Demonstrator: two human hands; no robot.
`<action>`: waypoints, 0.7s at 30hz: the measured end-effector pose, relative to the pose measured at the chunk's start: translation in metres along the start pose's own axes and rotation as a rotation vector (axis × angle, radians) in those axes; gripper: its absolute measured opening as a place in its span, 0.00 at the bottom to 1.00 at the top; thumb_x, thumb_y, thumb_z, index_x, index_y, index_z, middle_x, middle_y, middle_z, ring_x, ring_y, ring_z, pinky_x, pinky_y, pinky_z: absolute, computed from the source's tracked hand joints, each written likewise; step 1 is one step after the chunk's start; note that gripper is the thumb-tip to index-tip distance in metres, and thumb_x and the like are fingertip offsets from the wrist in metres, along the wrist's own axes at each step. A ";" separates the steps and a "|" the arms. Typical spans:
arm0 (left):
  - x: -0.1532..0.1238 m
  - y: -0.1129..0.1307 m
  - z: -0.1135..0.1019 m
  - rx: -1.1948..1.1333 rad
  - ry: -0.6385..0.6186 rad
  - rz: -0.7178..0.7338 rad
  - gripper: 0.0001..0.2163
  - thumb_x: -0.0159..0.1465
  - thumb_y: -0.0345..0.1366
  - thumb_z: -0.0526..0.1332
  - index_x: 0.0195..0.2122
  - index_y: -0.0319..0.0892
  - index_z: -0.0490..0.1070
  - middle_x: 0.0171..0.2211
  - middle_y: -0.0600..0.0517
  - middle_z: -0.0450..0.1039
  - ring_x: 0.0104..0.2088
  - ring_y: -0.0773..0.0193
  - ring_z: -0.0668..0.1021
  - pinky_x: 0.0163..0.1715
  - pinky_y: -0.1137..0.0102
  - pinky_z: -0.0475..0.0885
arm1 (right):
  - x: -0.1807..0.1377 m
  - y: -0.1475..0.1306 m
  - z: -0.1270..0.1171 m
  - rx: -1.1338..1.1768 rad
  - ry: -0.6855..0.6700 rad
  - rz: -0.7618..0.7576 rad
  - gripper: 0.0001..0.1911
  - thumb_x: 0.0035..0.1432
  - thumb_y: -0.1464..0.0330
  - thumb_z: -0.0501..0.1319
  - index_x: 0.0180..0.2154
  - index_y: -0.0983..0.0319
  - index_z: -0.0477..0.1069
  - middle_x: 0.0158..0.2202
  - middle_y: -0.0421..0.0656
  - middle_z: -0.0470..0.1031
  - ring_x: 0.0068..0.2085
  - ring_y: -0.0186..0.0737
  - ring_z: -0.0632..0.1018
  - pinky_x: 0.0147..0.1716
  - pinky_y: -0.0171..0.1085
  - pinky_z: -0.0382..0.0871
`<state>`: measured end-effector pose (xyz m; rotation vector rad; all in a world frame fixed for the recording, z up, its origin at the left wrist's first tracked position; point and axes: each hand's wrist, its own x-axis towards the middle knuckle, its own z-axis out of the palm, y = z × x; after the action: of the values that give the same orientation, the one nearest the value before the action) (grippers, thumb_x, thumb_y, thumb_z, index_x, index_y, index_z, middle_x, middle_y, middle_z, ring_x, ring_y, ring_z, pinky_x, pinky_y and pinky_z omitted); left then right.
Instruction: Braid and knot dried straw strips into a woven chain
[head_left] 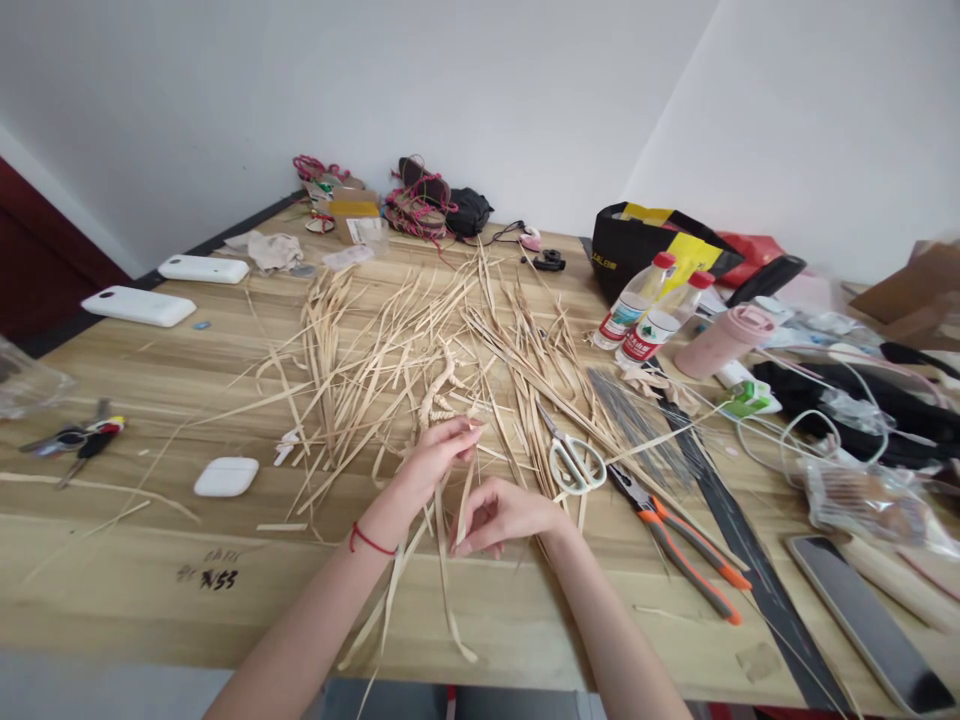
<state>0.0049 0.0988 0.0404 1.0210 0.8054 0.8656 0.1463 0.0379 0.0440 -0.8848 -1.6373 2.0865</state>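
A small braided piece of pale straw [437, 388] stands out from the loose strips in the middle of the table. My left hand [444, 447] is closed on its near end, fingertips pressed together. Closer to me and slightly right, my right hand [501, 515] pinches a flat straw strip [468, 490] that runs up to the left fingertips. Several strip ends hang below both hands toward the table's front edge. Fingers hide the spot where the strip meets the braid. White-handled scissors [577, 466] lie just right of my right hand.
Loose straw strips [360, 350] spread across the wooden table [285, 620]. Orange-handled pliers [686, 550], a phone [862, 620], two bottles [637, 310] and a pink cup [724, 340] lie or stand rightward. An earbud case [226, 477] and keys [79, 437] are left.
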 end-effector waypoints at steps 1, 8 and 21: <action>0.001 -0.001 -0.001 -0.040 0.005 -0.015 0.09 0.52 0.37 0.66 0.33 0.40 0.75 0.27 0.53 0.69 0.25 0.72 0.69 0.25 0.75 0.66 | -0.001 -0.001 0.000 0.001 -0.010 0.003 0.12 0.42 0.63 0.67 0.30 0.63 0.75 0.22 0.36 0.73 0.18 0.27 0.69 0.17 0.27 0.65; 0.004 -0.003 -0.007 -0.213 0.049 -0.102 0.09 0.50 0.33 0.67 0.33 0.38 0.76 0.32 0.48 0.74 0.33 0.67 0.75 0.36 0.71 0.71 | -0.008 -0.011 -0.002 0.136 0.038 -0.078 0.13 0.42 0.61 0.67 0.28 0.63 0.71 0.25 0.41 0.76 0.27 0.36 0.77 0.22 0.31 0.69; 0.000 -0.002 -0.001 -0.115 -0.057 -0.153 0.08 0.51 0.34 0.66 0.33 0.38 0.76 0.33 0.47 0.75 0.33 0.64 0.75 0.37 0.69 0.70 | 0.013 0.012 -0.025 0.329 0.848 -0.291 0.15 0.48 0.56 0.63 0.28 0.62 0.69 0.23 0.38 0.73 0.21 0.30 0.72 0.23 0.31 0.67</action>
<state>0.0046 0.0981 0.0385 0.8674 0.7667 0.7401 0.1542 0.0607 0.0263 -1.1144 -0.8782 1.4090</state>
